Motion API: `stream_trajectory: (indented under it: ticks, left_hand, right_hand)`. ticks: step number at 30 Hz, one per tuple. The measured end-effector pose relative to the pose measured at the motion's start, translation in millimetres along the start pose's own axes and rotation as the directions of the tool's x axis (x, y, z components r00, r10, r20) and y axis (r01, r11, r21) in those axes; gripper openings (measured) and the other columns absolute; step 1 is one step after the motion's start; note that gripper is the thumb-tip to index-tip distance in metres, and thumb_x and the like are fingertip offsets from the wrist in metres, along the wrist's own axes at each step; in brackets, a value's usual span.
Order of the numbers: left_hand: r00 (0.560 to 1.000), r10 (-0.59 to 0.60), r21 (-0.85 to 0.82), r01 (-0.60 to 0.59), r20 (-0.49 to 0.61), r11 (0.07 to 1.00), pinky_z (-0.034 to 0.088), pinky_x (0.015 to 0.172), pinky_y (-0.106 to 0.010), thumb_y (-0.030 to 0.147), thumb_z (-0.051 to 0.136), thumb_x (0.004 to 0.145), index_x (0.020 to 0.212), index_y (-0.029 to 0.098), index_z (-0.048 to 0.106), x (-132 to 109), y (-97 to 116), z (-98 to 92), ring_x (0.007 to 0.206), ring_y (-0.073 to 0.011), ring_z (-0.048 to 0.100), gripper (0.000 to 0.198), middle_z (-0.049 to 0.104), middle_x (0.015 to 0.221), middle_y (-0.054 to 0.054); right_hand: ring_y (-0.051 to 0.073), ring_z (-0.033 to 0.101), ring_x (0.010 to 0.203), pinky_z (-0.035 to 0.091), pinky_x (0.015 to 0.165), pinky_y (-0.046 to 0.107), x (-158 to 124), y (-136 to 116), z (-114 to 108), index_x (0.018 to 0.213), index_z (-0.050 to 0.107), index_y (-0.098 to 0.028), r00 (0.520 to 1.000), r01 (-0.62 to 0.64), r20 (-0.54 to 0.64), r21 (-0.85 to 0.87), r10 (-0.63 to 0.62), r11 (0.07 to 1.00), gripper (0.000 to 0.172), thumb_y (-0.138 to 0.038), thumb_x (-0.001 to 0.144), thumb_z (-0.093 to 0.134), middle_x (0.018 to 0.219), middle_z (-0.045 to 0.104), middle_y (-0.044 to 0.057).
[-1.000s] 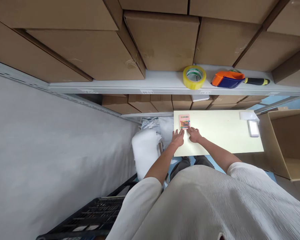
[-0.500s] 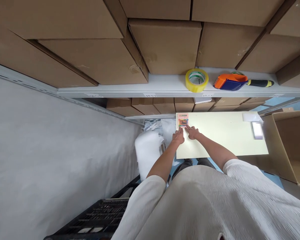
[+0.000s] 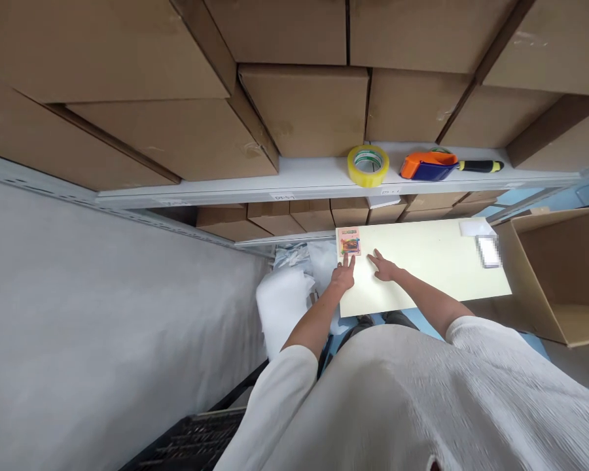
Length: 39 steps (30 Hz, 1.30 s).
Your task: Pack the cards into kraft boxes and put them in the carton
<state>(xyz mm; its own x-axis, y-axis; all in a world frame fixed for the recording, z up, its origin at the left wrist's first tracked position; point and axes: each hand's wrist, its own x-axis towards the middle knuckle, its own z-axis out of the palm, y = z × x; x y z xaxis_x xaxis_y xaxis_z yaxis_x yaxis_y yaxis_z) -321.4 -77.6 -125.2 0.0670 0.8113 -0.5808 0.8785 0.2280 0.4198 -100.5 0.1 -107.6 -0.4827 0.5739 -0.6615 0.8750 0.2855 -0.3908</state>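
A small pink card or packet with a colourful picture point(image 3: 349, 243) lies flat at the far left corner of the pale yellow board point(image 3: 422, 261). My left hand point(image 3: 343, 275) is at its near edge, fingers stretched out, two fingertips touching or just short of it. To the right, my right hand point(image 3: 383, 267) is over the board with its fingers extended and apart. It is clear of the card and holds nothing.
Above the board, a shelf point(image 3: 314, 175) carries cardboard boxes point(image 3: 304, 111), a yellow tape roll point(image 3: 368, 166) and an orange and blue tape dispenser point(image 3: 429, 166). An open carton point(image 3: 535, 275) stands right. White wrapping material point(image 3: 282, 304) lies left; a black crate point(image 3: 191, 445) is below.
My right hand has moved off the card to the right. My left hand stays by the card's near edge, its fingers more spread. The whole view has shifted slightly.
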Motion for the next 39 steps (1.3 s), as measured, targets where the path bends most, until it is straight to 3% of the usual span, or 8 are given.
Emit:
stream_trajectory:
  ticks: [5, 13, 18, 22, 25, 29, 33, 39]
  left_hand:
    - [1.000, -0.005, 0.093, 0.007, -0.021, 0.996, 0.047, 0.122, -0.059, 0.021, 0.055, 0.089, 0.178, 0.019, 0.021, -13, 21, -0.7, 0.152, -0.0426, 0.052, 0.096, 0.001, 0.187, -0.018]
    - [0.993, 0.118, 0.097, -0.119, 0.013, 0.988, 0.048, 0.121, -0.054, 0.027, 0.054, 0.096, 0.178, 0.023, 0.021, -32, 70, 4.0, 0.153, -0.0409, 0.053, 0.089, 0.003, 0.188, -0.016]
    - [0.981, 0.196, 0.074, -0.194, -0.015, 0.978, 0.048, 0.122, -0.048, 0.031, 0.052, 0.102, 0.177, 0.028, 0.023, -40, 97, 0.5, 0.155, -0.0373, 0.053, 0.081, 0.010, 0.188, -0.013]
    - [0.970, 0.241, 0.050, -0.239, -0.038, 0.970, 0.042, 0.127, -0.046, 0.030, 0.048, 0.105, 0.176, 0.025, 0.027, -40, 119, -1.3, 0.161, -0.0343, 0.045, 0.075, 0.017, 0.187, -0.013]
    - [0.969, 0.241, 0.030, -0.240, -0.046, 0.970, 0.039, 0.130, -0.045, 0.027, 0.047, 0.105, 0.177, 0.023, 0.027, -38, 137, 2.2, 0.165, -0.0317, 0.040, 0.075, 0.019, 0.186, -0.014]
    - [0.972, 0.233, 0.030, -0.232, -0.045, 0.972, 0.038, 0.131, -0.046, 0.025, 0.049, 0.103, 0.176, 0.021, 0.026, -29, 166, 11.0, 0.167, -0.0312, 0.035, 0.077, 0.021, 0.185, -0.016]
    - [0.978, 0.200, 0.007, -0.200, -0.062, 0.980, 0.039, 0.131, -0.046, 0.026, 0.049, 0.103, 0.176, 0.023, 0.026, -16, 204, 20.4, 0.169, -0.0306, 0.033, 0.077, 0.020, 0.186, -0.015]
    - [0.972, 0.146, -0.044, -0.156, -0.185, 0.987, 0.031, 0.136, -0.047, 0.025, 0.047, 0.105, 0.173, 0.019, 0.035, -2, 263, 31.7, 0.170, -0.0297, 0.030, 0.069, 0.025, 0.185, -0.016]
  right_hand:
    - [0.032, 0.070, 0.136, 0.057, 0.111, 0.043, -39, 33, 4, 0.180, 0.022, -0.029, 0.994, -0.106, 0.022, -0.010, 0.106, 0.994, 0.098, -0.026, 0.091, 0.065, 0.188, 0.004, 0.015]
    - [0.034, 0.068, 0.139, 0.054, 0.116, 0.047, -93, 76, 20, 0.174, 0.036, -0.021, 0.985, -0.169, -0.014, 0.089, 0.171, 0.982, 0.089, -0.024, 0.090, 0.062, 0.185, 0.017, 0.020]
    - [0.035, 0.063, 0.144, 0.051, 0.120, 0.051, -122, 99, 7, 0.157, 0.060, -0.018, 0.947, -0.108, -0.278, 0.192, 0.159, 0.975, 0.066, -0.022, 0.091, 0.060, 0.171, 0.047, 0.021]
    - [0.029, 0.074, 0.116, 0.060, 0.107, 0.047, -146, 122, -58, 0.135, 0.071, -0.019, 0.763, 0.038, -0.627, 0.288, 0.158, 0.957, 0.043, -0.023, 0.097, 0.051, 0.146, 0.064, 0.018]
    - [0.027, 0.073, 0.103, 0.062, 0.096, 0.045, -165, 143, -136, 0.123, 0.071, -0.018, 0.580, 0.119, -0.802, 0.257, 0.143, 0.959, 0.035, -0.026, 0.099, 0.048, 0.132, 0.066, 0.018]
    - [0.030, 0.069, 0.106, 0.057, 0.102, 0.048, -181, 166, -241, 0.122, 0.068, -0.019, 0.363, 0.104, -0.931, 0.087, 0.044, 0.991, 0.030, -0.030, 0.099, 0.052, 0.125, 0.068, 0.016]
    - [0.034, 0.064, 0.121, 0.051, 0.110, 0.052, -180, 182, -307, 0.130, 0.066, -0.019, 0.347, 0.116, -0.930, -0.084, -0.119, 0.990, 0.036, -0.030, 0.098, 0.053, 0.137, 0.066, 0.018]
    - [0.041, 0.052, 0.139, 0.042, 0.114, 0.060, -154, 196, -353, 0.133, 0.066, -0.018, 0.461, 0.148, -0.851, -0.205, -0.251, 0.967, 0.039, -0.032, 0.098, 0.054, 0.158, 0.059, 0.021]
